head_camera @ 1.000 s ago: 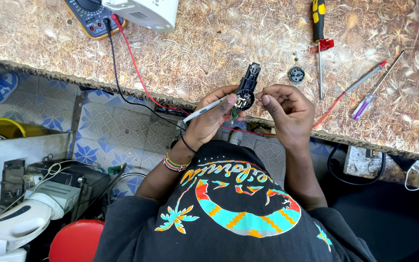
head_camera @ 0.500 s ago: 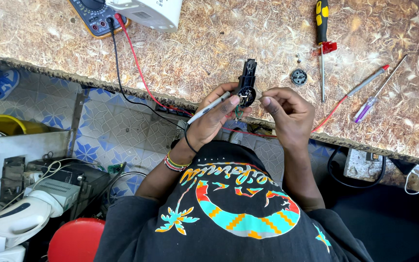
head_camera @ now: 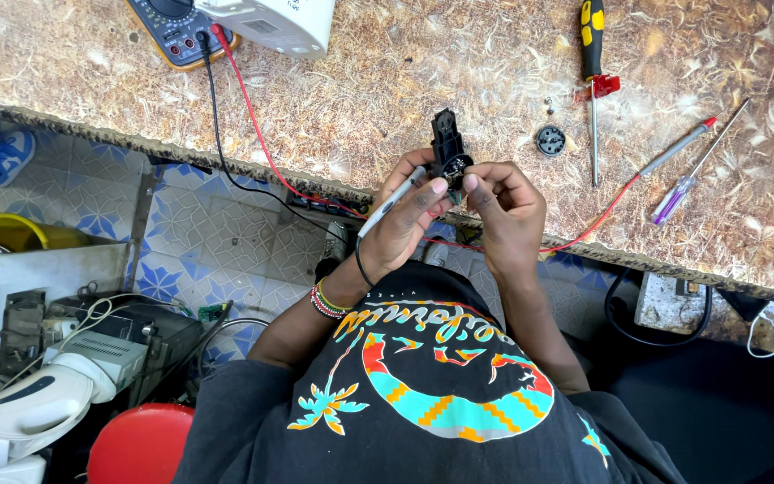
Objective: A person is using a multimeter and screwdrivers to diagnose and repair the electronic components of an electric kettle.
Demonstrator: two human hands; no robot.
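Black plastic plug (head_camera: 449,154) pinched at worktop edge by our right hand (head_camera: 505,211) | left hand (head_camera: 405,220) grips grey probe (head_camera: 393,201) at its 7 o'clock | risk: probe tip slips off contact; loose screws (head_camera: 548,106) at 2 o'clock may roll away

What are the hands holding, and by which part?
Both hands, left and right, pinch the small black part at its lower end; the left also holds a grey probe.
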